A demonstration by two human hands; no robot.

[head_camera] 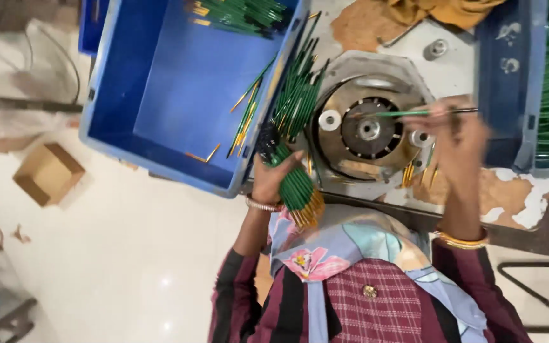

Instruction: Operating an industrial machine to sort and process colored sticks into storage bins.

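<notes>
Meanwhile the left hand (273,178) clamps a bundle of green sticks (295,184) at the blue crate's (160,152) rim, while the right hand (452,136) pinches one stick (408,113) over the round metal disc (366,130), floor open leftward

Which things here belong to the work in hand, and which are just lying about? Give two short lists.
In use: bundle of green sticks in the left hand; single green stick in the right hand; round metal machine; blue crate.

Lying about: cardboard box; yellow cloth.
</notes>
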